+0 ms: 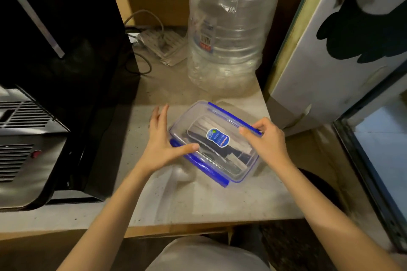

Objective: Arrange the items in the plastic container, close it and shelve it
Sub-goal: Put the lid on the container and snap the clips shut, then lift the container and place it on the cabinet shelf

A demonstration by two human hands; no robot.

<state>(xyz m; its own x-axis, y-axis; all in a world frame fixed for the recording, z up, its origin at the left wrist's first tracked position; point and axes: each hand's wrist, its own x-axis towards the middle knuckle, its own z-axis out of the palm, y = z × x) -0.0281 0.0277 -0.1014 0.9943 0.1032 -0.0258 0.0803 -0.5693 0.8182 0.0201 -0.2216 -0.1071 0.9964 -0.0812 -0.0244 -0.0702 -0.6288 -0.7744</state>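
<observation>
Grey worktop [198, 204] carrying a black computer tower [55, 50] at left and a large clear water bottle [229, 28] at rear. Clear plastic container [217, 143] with blue latches lies near the front edge, lid on, dark items visible inside but indistinct. Left hand [161, 145]: fingers spread open, thumb pressing the lid's near-left edge. Right hand [266, 141]: fingers closed on the far-right blue latch [229, 116].
</observation>
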